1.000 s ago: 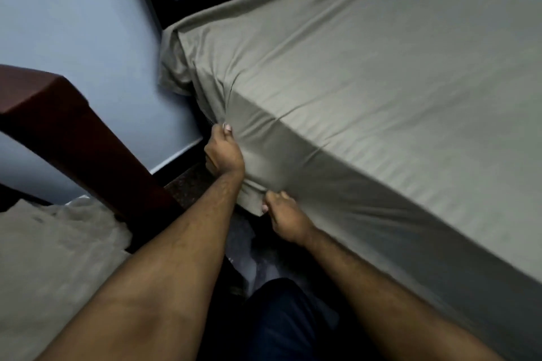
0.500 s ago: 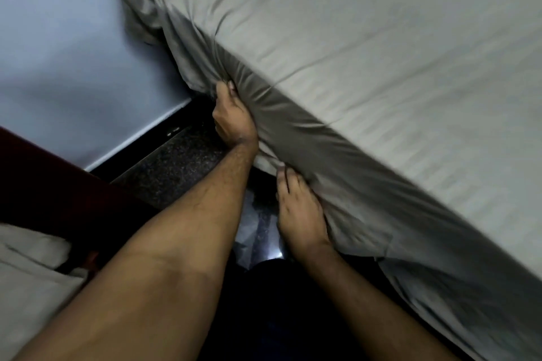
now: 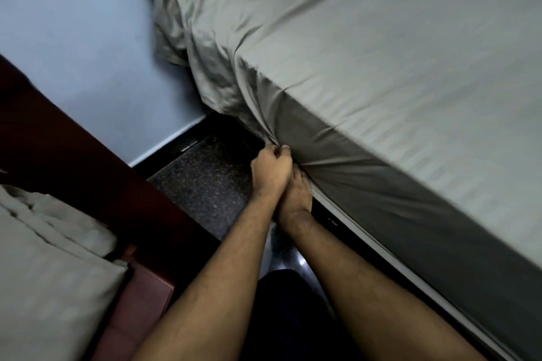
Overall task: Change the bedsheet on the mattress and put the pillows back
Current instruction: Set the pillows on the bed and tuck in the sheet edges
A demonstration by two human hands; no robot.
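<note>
Grey bedsheet (image 3: 381,47), hands (image 3: 281,179) tucking (mattress side)

Grey-green striped bedsheet (image 3: 366,47) spread over the mattress, smooth on top, bunched and hanging loose at the far corner, side drop creased along the near edge

Bedroom, probably home: mattress (image 3: 381,67) under grey bedsheet (image 3: 337,23), dark wooden furniture (image 3: 73,161), blue wall (image 3: 73,23).

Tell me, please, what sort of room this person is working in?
Most likely a bedroom: a mattress covered by a grey bedsheet, a dark wooden bed frame at the left, and plain walls.
</note>
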